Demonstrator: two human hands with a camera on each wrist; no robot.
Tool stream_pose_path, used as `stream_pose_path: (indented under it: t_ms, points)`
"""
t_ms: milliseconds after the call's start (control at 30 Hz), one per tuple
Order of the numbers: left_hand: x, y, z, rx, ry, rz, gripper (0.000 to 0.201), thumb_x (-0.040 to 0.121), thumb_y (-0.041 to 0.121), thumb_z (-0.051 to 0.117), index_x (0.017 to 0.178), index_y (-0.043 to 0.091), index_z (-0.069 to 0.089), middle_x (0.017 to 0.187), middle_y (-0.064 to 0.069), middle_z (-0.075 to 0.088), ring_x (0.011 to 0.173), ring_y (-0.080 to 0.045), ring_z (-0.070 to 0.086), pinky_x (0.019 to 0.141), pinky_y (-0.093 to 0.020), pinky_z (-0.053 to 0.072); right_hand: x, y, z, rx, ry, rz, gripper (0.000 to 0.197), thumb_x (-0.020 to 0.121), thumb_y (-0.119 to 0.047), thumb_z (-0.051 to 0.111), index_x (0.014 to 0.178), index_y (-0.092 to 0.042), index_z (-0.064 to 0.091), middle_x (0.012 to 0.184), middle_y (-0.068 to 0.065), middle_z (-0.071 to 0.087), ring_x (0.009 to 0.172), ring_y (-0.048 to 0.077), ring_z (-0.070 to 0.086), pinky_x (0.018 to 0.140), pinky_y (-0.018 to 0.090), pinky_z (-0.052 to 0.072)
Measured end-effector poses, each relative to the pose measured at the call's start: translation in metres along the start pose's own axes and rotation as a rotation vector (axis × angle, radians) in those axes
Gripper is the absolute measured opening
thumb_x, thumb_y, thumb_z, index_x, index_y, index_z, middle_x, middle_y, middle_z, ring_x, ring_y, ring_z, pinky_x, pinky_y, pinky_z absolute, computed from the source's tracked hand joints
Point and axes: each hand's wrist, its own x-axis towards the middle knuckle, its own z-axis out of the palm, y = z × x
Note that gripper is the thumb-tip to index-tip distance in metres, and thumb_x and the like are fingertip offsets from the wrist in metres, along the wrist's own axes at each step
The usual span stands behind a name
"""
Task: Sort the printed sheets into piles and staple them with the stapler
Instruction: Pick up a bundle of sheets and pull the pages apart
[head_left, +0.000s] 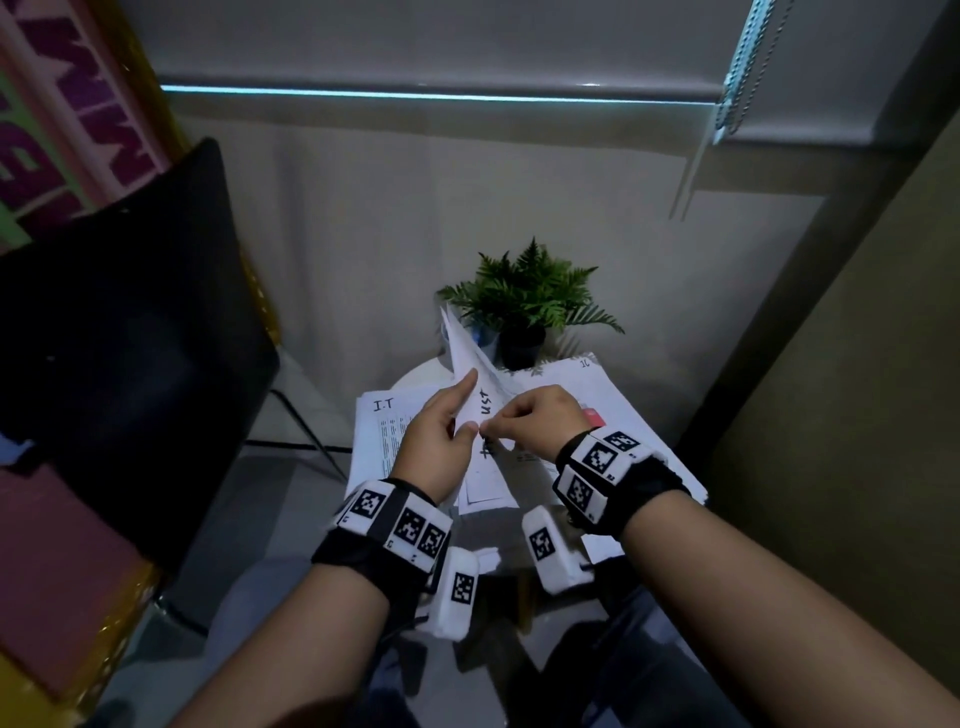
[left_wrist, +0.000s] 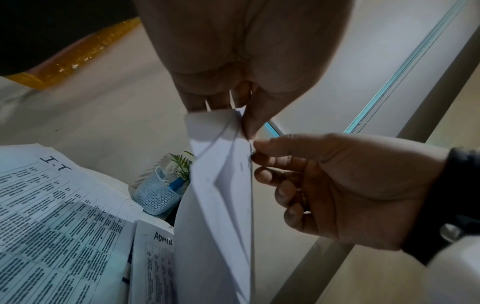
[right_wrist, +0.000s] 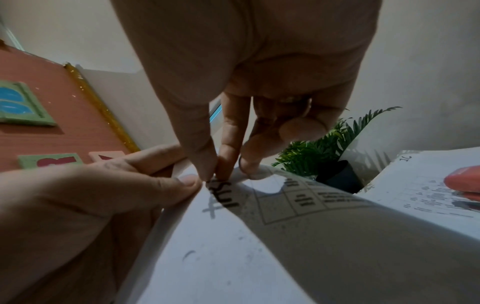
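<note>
My left hand (head_left: 464, 410) holds a bunch of printed sheets (head_left: 464, 347) upright over the small round table, thumb on the near face and forefinger stretched up along it. My right hand (head_left: 492, 429) pinches a corner of one sheet between thumb and forefinger, right beside the left thumb. The right wrist view shows that pinch (right_wrist: 214, 176) on a sheet with handwritten letters and a printed grid (right_wrist: 298, 197). A red stapler (right_wrist: 463, 183) lies on the right-hand pile (head_left: 602, 387), mostly hidden behind my right hand in the head view. Another pile, marked "I.T" (head_left: 379, 431), lies on the left.
A potted fern (head_left: 530, 296) and a pale blue mesh basket (left_wrist: 155, 197) stand at the back of the table. A sheet headed "ADMIN" (left_wrist: 158, 257) lies beside the I.T pile (left_wrist: 52, 205). A black chair (head_left: 130, 338) stands to the left; walls close in behind and right.
</note>
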Motion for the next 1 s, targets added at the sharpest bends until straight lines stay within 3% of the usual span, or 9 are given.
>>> stream_pose_path:
  t_ms: [100,167,233,433,667,800,867,933,1000]
  points:
    - [-0.001,0.002,0.002,-0.004,-0.005,-0.003,0.056,0.093,0.004,0.049,0.14,0.033,0.039,0.133,0.004,0.051,0.065,-0.008,0.046,0.076,-0.023,0.041,-0.001,-0.002,0.0,-0.031,0.021,0.007,0.014,0.075,-0.022,0.075,0.077,-0.007,0.074,0.074,0.006,0.069,0.066,0.015,0.06,0.068,0.03,0.054]
    - [-0.002,0.003,0.003,-0.009,-0.005,-0.012,0.057,0.092,0.002,0.049,0.139,0.033,0.04,0.137,0.007,0.049,0.091,-0.023,0.056,0.09,-0.029,0.044,-0.002,-0.003,0.0,-0.095,0.02,-0.003,0.015,0.076,-0.019,0.073,0.08,-0.006,0.075,0.075,0.006,0.07,0.066,0.015,0.061,0.067,0.029,0.054]
    - [-0.003,0.003,0.005,-0.01,-0.002,-0.019,0.057,0.092,0.001,0.048,0.138,0.033,0.041,0.136,0.009,0.048,0.113,-0.02,0.053,0.098,-0.026,0.041,-0.002,-0.005,0.001,-0.147,0.016,-0.014,0.014,0.075,-0.017,0.07,0.076,-0.004,0.074,0.073,0.007,0.07,0.064,0.015,0.06,0.064,0.028,0.054]
    - [-0.002,0.003,0.007,-0.023,0.014,-0.009,0.058,0.09,-0.001,0.048,0.138,0.032,0.043,0.12,0.01,0.054,0.054,-0.005,0.036,0.062,-0.014,0.04,-0.003,-0.005,0.008,-0.137,0.018,-0.047,0.015,0.078,-0.02,0.066,0.073,-0.009,0.057,0.072,0.006,0.058,0.068,0.018,0.054,0.061,0.027,0.043]
    - [-0.001,0.0,0.006,-0.02,0.026,-0.003,0.057,0.091,0.001,0.049,0.14,0.029,0.042,0.116,0.003,0.055,0.056,-0.008,0.034,0.063,-0.015,0.039,-0.005,0.0,0.012,-0.127,-0.016,-0.089,0.017,0.086,-0.019,0.059,0.072,-0.016,0.049,0.078,0.0,0.056,0.076,0.016,0.051,0.055,0.017,0.035]
    - [-0.002,0.005,0.004,0.005,0.024,-0.001,0.057,0.091,0.002,0.05,0.14,0.03,0.041,0.121,0.007,0.054,0.056,-0.006,0.037,0.067,-0.015,0.04,-0.007,0.002,0.013,-0.042,-0.01,-0.094,0.006,0.085,-0.015,0.057,0.08,-0.013,0.054,0.082,0.004,0.063,0.063,0.013,0.052,0.056,0.02,0.04]
    - [-0.002,0.008,0.002,0.009,0.019,-0.001,0.057,0.091,0.001,0.05,0.139,0.031,0.041,0.13,0.007,0.052,0.07,-0.016,0.052,0.078,-0.022,0.044,-0.007,0.004,0.014,-0.025,0.0,-0.1,0.007,0.085,-0.015,0.056,0.079,-0.014,0.053,0.086,0.007,0.067,0.059,0.01,0.05,0.054,0.02,0.039]
    - [-0.001,0.01,0.001,0.013,0.015,-0.014,0.057,0.091,0.0,0.05,0.139,0.03,0.041,0.137,0.008,0.048,0.104,-0.033,0.055,0.093,-0.027,0.042,-0.006,0.006,0.016,-0.004,0.016,-0.112,0.011,0.086,-0.015,0.055,0.076,-0.015,0.051,0.091,0.011,0.069,0.057,0.01,0.049,0.055,0.022,0.04]
    - [0.0,0.01,0.001,0.018,0.006,-0.009,0.057,0.091,-0.001,0.049,0.139,0.029,0.04,0.139,0.008,0.045,0.119,-0.029,0.05,0.097,-0.015,0.034,-0.005,0.008,0.017,0.028,0.024,-0.124,0.015,0.087,-0.014,0.054,0.072,-0.017,0.049,0.091,0.014,0.069,0.055,0.011,0.048,0.057,0.023,0.041]
